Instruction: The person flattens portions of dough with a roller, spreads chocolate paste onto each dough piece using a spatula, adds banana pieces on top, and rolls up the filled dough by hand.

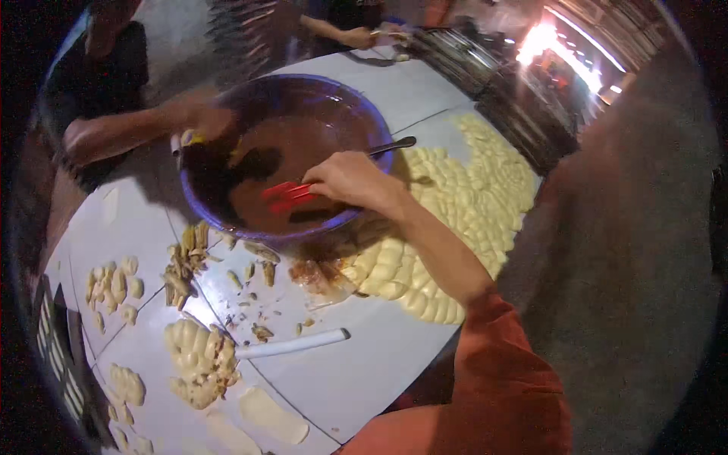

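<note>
My right hand [350, 180] reaches over a large blue-rimmed basin [199, 215] of brown liquid. Its fingers are closed on a red tool [290, 197], whose far end is smeared by motion and looks streaked or pronged. Just beyond my wrist, a dark-handled utensil [393, 146] leans on the basin's right rim. Under and beside my forearm lie many pale yellow, plump dough pieces [462, 212], packed closely together. My left hand does not show.
Across the left rim reaches another person's arm [144, 129], its hand blurred near something yellow. On the white tiled table [364, 394] lie a white rod [292, 345], brown-green scraps [182, 265] and a dough clump [199, 356]. A bright fire [542, 45] burns at the far right.
</note>
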The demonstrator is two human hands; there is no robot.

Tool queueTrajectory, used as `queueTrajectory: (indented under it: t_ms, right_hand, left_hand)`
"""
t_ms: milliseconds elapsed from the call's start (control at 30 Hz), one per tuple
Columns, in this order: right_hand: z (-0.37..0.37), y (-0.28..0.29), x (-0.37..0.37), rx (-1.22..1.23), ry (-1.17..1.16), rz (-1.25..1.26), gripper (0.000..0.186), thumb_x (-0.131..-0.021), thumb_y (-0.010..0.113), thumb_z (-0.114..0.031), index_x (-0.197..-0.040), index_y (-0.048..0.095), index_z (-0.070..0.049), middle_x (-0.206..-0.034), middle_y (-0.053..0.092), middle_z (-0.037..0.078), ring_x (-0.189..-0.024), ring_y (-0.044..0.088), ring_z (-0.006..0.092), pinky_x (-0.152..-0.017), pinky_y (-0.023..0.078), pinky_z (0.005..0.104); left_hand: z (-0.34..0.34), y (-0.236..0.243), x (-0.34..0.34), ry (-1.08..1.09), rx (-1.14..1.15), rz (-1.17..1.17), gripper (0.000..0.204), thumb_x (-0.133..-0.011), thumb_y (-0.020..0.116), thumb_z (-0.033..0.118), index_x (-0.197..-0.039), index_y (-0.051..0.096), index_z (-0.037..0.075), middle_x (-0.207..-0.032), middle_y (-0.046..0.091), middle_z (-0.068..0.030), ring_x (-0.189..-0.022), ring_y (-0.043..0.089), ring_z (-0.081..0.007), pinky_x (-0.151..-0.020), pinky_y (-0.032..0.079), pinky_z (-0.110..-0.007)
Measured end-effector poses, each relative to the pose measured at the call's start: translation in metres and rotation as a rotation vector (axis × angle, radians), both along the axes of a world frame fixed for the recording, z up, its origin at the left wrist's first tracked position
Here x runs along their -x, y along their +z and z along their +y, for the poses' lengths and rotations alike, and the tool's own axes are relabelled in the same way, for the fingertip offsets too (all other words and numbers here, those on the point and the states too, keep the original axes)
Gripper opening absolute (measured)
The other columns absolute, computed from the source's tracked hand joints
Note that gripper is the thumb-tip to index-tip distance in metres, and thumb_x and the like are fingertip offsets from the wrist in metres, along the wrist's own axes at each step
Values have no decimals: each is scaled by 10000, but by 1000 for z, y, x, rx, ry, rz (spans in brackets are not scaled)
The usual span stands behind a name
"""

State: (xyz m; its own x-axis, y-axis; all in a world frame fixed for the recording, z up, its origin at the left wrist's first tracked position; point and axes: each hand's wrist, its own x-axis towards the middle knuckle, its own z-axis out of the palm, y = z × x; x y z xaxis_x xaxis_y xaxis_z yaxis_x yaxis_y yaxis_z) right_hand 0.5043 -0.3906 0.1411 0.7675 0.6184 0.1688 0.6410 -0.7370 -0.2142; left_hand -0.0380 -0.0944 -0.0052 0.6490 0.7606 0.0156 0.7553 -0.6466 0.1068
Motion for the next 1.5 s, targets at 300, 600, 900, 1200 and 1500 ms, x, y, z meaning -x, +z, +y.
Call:
queueTrajectory:
  t_ms: [300, 600, 900, 1200, 1500]
  right_hand:
    - [0, -7, -19, 268, 50, -11, 244, -904, 724, -282, -1078, 806, -133, -947, 771, 146, -904, 737, 372, -809, 585, 489]
    - [10, 5, -24, 197, 7, 276, 250, -879, 765, -256, -1080, 810, -114, -1008, 778, 146, -954, 746, 340, -852, 572, 469]
    - [-2, 0, -38, 13, 111, 563, 328, -894, 769, -284, -1111, 798, -39, -869, 760, 115, -798, 715, 239, -708, 545, 389]
    - [-21, -6, -37, -143, -49, 914, 359, -934, 786, -343, -1071, 809, -12, -682, 646, -21, -599, 529, 62, -554, 417, 281]
    - [-8, 26, 1, -296, -169, 1002, 359, -930, 804, -316, -1142, 789, -26, -754, 675, -21, -633, 558, 39, -526, 425, 223]
  left_hand:
    - [4, -25, 8, -54, 52, -267, 788, -1049, 522, 508, -1606, 327, -14, -1667, 243, -318, -1575, 136, -486, -1234, 43, -675]
    - [-4, -7, -2, -9, 67, -294, 746, -1042, 527, 486, -1556, 406, -41, -1655, 277, -315, -1557, 169, -510, -1221, 62, -697]
    - [-2, -7, -4, -24, 54, -253, 757, -996, 598, 444, -1552, 412, -34, -1621, 319, -343, -1534, 194, -549, -1207, 91, -721]
    - [16, -41, 9, -58, -56, -173, 840, -947, 674, 352, -1609, 297, -3, -1650, 294, -275, -1567, 186, -467, -1240, 61, -681]
    - [9, -32, 17, -47, -34, -205, 830, -954, 659, 358, -1610, 302, -5, -1648, 325, -249, -1568, 196, -450, -1248, 57, -652]
